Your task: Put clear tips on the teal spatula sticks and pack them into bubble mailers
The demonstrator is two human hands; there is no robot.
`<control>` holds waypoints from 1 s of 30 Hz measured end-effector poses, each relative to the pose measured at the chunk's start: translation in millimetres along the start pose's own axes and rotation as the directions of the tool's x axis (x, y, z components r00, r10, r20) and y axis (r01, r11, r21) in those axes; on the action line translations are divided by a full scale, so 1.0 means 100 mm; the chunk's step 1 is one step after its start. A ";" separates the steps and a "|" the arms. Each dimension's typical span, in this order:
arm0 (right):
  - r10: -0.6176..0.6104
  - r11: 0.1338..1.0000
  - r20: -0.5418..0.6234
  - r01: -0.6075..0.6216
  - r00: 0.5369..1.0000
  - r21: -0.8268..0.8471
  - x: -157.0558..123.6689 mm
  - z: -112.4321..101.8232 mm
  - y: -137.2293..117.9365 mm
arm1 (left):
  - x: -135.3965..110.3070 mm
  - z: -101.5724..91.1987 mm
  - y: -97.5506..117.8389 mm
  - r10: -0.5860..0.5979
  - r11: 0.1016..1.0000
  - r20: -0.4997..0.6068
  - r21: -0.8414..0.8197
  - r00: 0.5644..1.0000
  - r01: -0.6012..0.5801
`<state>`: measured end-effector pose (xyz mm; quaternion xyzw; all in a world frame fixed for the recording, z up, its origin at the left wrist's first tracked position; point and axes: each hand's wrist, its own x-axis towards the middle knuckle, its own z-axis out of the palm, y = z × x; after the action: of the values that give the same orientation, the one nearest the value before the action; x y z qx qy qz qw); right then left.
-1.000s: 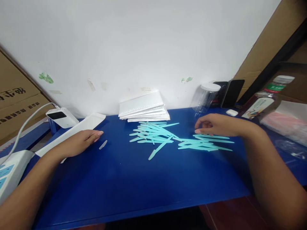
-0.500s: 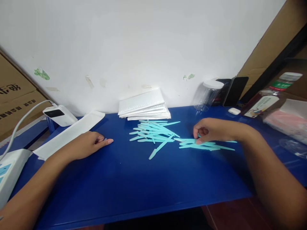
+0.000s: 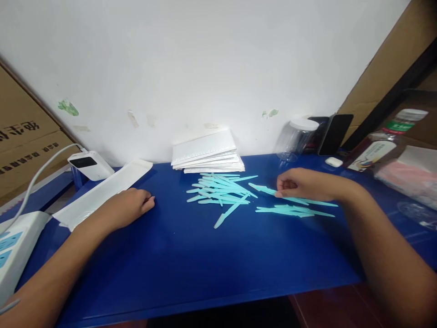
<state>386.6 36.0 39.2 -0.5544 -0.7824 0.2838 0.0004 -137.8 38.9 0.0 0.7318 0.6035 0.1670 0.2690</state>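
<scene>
My right hand [image 3: 292, 183] pinches a turquoise eyebrow razor [image 3: 262, 188] between thumb and fingers, its blade end pointing left. Just below that hand lies a small group of the same razors [image 3: 290, 210]; one more handle extends to the right beneath the wrist. A larger loose pile of turquoise razors [image 3: 220, 189] spreads over the middle of the blue table [image 3: 191, 259], with one razor sticking out toward me. My left hand [image 3: 131, 207] rests closed in a fist at the left, beside a long white padded mailer [image 3: 102, 193] that its forearm partly covers. No object shows in that fist.
A stack of white padded mailers [image 3: 206, 150] leans near the wall. To the right stand a clear jar [image 3: 295, 141], a phone [image 3: 335, 134], a white earbud case [image 3: 333, 161] and a bottle [image 3: 378, 146]. A white device [image 3: 90, 165] and power strip [image 3: 20, 246] sit left.
My right hand has separated one razor from the right group and holds it slightly farther back. My left thumb, stretched out before, is now drawn in. The view has shifted slightly.
</scene>
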 end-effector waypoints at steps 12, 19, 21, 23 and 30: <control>-0.237 0.919 -0.273 0.306 0.933 0.248 -0.02 0.09 -0.40 | 0.09 0.35 0.75 -0.008 0.734 0.027 -0.679 1.000 0.024; -0.361 0.746 -0.237 0.432 0.902 0.506 0.10 0.56 -0.90 | 0.08 0.77 1.21 0.020 0.573 0.012 -0.819 1.000 -0.002; -0.362 0.740 -0.267 0.449 0.893 0.501 0.13 0.63 -0.90 | 0.04 0.85 1.26 0.026 0.543 0.037 -0.839 0.999 0.017; -0.351 0.741 -0.282 0.449 0.893 0.499 0.14 0.66 -0.89 | 0.00 0.91 1.29 0.024 0.514 0.062 -0.857 0.998 0.041; -0.327 0.746 -0.313 0.447 0.891 0.493 0.13 0.66 -0.91 | -0.07 0.95 1.32 0.026 0.491 0.063 -0.870 0.998 0.042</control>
<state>282.5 -2.5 20.3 -0.3811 -0.7603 0.4316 0.3008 19.0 -3.1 3.4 0.4984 0.4306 0.4228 0.6224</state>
